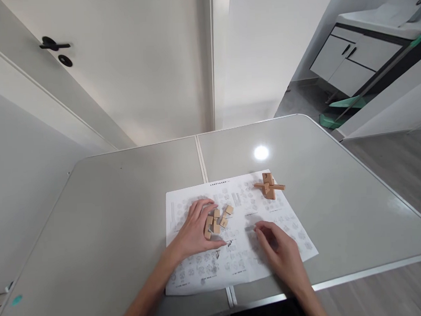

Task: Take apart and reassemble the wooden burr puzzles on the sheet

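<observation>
A printed instruction sheet [242, 267] lies on the table, covered in small diagrams. My left hand [195, 227] rests over its left half, thumb and fingers spread around several notched wooden puzzle pieces [216, 222]. One of these pieces [209, 227] lies close inside the curve of that hand; whether it is touched I cannot tell. My right hand [279, 250] is over the right part of the sheet, thumb and index finger pinched together. What they hold, if anything, is too small to name. Beyond it, at the sheet's upper right, stands an interlocked wooden puzzle [268, 187] with crossing bars.
The grey folding table [129, 202] has a seam down its middle and a pale metal rim. A white door with a black handle [54, 45] stands behind it. To the right are a white sink cabinet [352, 56] and green plastic items [346, 102].
</observation>
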Demonstrator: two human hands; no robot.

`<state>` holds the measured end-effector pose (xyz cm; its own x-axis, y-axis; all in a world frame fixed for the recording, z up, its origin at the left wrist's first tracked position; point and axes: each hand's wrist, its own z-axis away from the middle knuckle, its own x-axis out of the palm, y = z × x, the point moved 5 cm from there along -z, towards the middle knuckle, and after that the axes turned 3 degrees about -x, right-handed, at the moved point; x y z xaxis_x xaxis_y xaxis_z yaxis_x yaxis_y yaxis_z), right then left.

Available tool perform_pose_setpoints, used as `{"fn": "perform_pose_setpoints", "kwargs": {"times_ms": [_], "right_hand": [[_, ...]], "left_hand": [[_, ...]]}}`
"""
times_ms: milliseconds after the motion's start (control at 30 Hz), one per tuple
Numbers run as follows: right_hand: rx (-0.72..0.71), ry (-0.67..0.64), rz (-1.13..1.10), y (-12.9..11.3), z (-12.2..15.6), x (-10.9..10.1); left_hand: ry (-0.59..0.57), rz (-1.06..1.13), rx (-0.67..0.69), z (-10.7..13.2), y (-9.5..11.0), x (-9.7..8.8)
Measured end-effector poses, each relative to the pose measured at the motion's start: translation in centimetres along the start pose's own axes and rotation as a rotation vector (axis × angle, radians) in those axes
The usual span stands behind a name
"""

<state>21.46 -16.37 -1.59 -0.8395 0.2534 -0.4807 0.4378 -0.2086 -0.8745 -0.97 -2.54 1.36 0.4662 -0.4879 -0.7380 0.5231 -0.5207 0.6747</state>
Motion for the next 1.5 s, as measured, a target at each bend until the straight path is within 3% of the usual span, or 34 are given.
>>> {"fn": "perform_pose_setpoints", "kwargs": {"times_ms": [167,300,433,533,667,833,1033,1133,1333,1500], "right_hand": [[-0.192,-0.075,0.084,-2.6,-1.5,2.4],[-0.265,-0.080,0.118,-4.1,-2.6,4.5],[-0.283,-0.068,0.166,-4.5,-3.3,5.8],[-0.260,-0.058,0.183,-4.3,-3.7,6.2],[-0.246,-0.047,0.130,-4.1,-3.8,6.0],[-0.154,0.003,0.013,-4.1,-3.2,4.5],[0.041,-0.005,-0.401,-4.9,-2.5,3.6],[0.107,-0.008,-0.544,-5.0,-2.7,3.8],[0.138,-0.090,-0.580,-5.0,-3.3,4.6],[0.220,-0.169,-0.607,-5.7,-3.2,5.4]], "left_hand": [[-0.054,-0.066,0.025,0.4,-1.1,-1.3],[-0.065,-0.079,0.016,0.7,-2.2,-1.9],[-0.065,0.059,-0.097,1.5,-3.8,-2.5],[-0.008,0.318,-0.234,2.2,-4.9,-2.9],[0.050,0.619,-0.287,2.2,-4.9,-2.8],[-0.029,0.790,-0.308,0.7,-3.3,-1.6],[-0.108,0.735,-0.264,-1.7,-1.1,0.1],[-0.094,0.703,-0.213,-2.5,-0.9,0.6],[-0.013,0.669,-0.178,-2.4,-1.8,1.0],[-0.055,0.592,-0.110,-1.7,-1.4,1.8]]}}
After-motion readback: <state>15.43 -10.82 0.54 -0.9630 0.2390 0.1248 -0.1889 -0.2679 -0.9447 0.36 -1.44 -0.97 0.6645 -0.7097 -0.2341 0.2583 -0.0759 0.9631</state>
